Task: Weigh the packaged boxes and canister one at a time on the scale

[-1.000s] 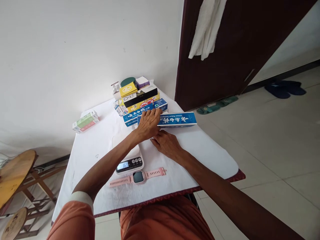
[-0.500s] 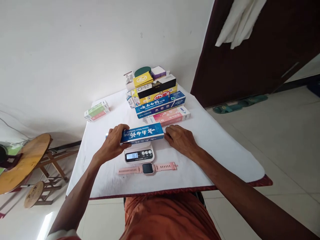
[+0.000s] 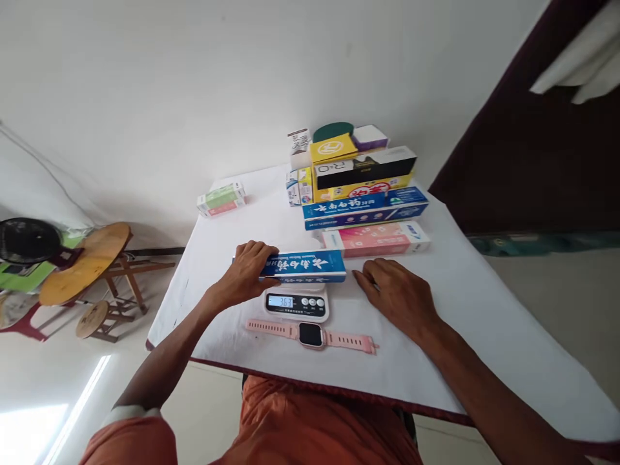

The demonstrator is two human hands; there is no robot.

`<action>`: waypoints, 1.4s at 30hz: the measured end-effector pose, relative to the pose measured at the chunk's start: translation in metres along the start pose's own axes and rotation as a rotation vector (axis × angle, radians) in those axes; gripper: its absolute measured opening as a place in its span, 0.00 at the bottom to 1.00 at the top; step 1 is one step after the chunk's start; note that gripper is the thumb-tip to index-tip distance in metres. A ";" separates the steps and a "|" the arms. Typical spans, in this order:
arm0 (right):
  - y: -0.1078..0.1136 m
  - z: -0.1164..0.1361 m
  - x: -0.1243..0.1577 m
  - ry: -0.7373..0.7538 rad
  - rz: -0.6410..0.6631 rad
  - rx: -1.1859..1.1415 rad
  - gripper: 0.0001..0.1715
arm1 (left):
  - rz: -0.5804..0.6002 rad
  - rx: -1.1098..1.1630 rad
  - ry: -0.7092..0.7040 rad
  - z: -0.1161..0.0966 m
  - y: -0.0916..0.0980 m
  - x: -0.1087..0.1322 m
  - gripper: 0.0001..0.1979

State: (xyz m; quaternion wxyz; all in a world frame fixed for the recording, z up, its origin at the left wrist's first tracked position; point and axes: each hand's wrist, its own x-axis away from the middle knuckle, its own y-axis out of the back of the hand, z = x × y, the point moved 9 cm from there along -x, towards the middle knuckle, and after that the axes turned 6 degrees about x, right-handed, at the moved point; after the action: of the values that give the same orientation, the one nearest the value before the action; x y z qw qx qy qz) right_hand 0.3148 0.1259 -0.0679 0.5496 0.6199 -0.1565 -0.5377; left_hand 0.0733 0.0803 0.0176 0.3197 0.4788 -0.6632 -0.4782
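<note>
White table (image 3: 484, 323): my left hand (image 3: 248, 271) grips blue box (image 3: 310, 265) across scale's (image 3: 296, 309) twelve-o'clock end; my right hand (image 3: 401, 294), box's three o'clock, loosely curled.

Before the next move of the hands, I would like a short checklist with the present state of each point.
1. Left hand grips the blue toothpaste box: ok.
2. Right hand apart from that box: ok, a gap shows.
3. Scale display lit: ok.
4. Display at zero: not ok, other digits show.
5. Box touching the scale's plate: cannot tell, contact hidden.
6. Pink watch apart from the box: ok.
</note>
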 end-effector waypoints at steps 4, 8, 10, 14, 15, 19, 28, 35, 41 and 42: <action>0.002 0.001 0.000 0.020 -0.032 -0.017 0.23 | -0.132 -0.008 0.013 0.021 0.026 0.012 0.24; 0.002 0.001 0.000 0.018 -0.056 -0.002 0.23 | -0.308 -0.069 0.125 0.090 0.083 0.011 0.25; 0.001 0.000 0.000 0.010 -0.061 0.013 0.22 | -0.373 -0.122 0.254 0.137 0.112 -0.002 0.24; 0.002 0.000 0.001 0.016 -0.079 0.038 0.22 | -0.407 -0.193 0.487 0.213 0.148 -0.047 0.23; 0.003 0.000 0.001 0.024 -0.095 0.046 0.22 | -0.400 -0.200 0.531 0.226 0.152 -0.059 0.23; 0.010 0.003 0.002 0.074 -0.174 0.076 0.23 | -0.334 -0.223 0.636 0.261 0.155 -0.094 0.24; 0.015 0.006 0.000 0.124 -0.224 0.103 0.19 | -0.178 -0.208 0.676 0.295 0.138 -0.115 0.28; 0.015 0.008 0.001 0.141 -0.227 0.113 0.18 | -0.139 -0.184 0.622 0.288 0.134 -0.124 0.32; 0.013 0.007 0.001 0.117 -0.220 0.117 0.20 | -0.190 -0.189 0.601 0.263 0.140 -0.120 0.42; 0.012 0.006 0.000 0.112 -0.211 0.112 0.20 | -0.228 -0.194 0.574 0.253 0.143 -0.119 0.43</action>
State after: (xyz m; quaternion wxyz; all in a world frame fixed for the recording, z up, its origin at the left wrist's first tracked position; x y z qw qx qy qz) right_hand 0.3144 0.1180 -0.0566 0.4624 0.6918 -0.0894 -0.5473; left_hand -0.1566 0.2877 0.0703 0.4822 0.6326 -0.4394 -0.4174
